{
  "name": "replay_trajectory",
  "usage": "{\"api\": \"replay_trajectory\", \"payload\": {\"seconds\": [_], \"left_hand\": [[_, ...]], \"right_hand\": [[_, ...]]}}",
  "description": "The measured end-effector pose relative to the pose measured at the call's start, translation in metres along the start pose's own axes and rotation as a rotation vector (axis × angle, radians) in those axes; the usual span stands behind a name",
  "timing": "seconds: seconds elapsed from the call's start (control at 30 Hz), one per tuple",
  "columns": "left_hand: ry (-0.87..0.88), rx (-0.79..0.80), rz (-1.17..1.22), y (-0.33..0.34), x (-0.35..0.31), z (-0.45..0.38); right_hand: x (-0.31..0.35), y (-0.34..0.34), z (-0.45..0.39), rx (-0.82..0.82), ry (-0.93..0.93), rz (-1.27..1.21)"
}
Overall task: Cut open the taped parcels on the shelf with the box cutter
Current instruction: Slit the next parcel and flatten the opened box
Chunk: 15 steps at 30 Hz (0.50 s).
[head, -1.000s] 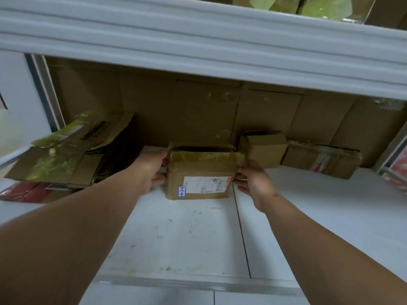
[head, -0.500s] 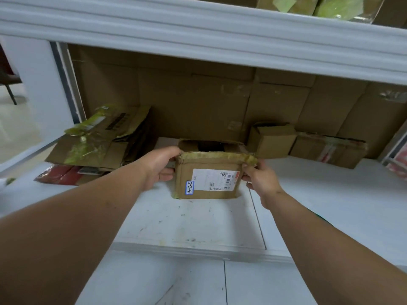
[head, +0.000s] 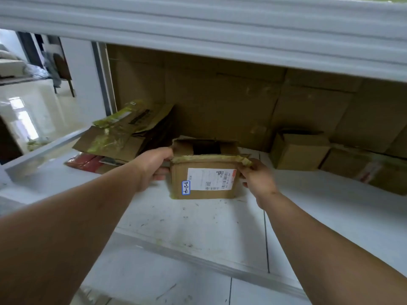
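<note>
A small cardboard parcel (head: 204, 183) stands on the white shelf (head: 198, 221), with a white shipping label and a blue "3-2-4" sticker on its near face. Yellowish tape runs along its top front edge, and a dark gap shows between the top flaps. My left hand (head: 154, 167) grips the parcel's left side. My right hand (head: 256, 179) holds its right side, fingertips at the taped top corner. No box cutter is visible.
Flattened, torn cartons with yellow tape (head: 123, 137) and a red packet (head: 84, 162) lie at the left. A small brown box (head: 297, 150) and a flat taped parcel (head: 370, 170) sit at the right. Cardboard lines the back. The upper shelf beam (head: 198, 34) hangs overhead.
Both hands keep hold of the parcel's sides. It sits closer to the shelf's front edge, and the view has shifted so the shelf sits further right and a room shows at the left.
</note>
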<state>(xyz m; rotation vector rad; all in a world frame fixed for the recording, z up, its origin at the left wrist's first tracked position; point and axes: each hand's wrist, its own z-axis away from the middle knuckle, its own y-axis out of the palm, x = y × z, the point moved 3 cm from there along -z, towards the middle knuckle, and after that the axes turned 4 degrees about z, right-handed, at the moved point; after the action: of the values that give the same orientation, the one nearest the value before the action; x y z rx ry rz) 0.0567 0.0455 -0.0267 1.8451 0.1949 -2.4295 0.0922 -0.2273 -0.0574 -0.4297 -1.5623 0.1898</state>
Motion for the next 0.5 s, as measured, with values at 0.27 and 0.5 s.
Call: {"api": "replay_trajectory", "payload": {"seconds": [0.27,0.5], "left_hand": [[-0.046,-0.019,0.027,0.033,0.017,0.013],[0.014,-0.231,0.106,0.043,0.035,0.014]], "right_hand": [[-0.014,-0.008,-0.022,0.185,-0.027,0.097],[-0.022,-0.012,-0.029,0.282,-0.086,0.121]]}}
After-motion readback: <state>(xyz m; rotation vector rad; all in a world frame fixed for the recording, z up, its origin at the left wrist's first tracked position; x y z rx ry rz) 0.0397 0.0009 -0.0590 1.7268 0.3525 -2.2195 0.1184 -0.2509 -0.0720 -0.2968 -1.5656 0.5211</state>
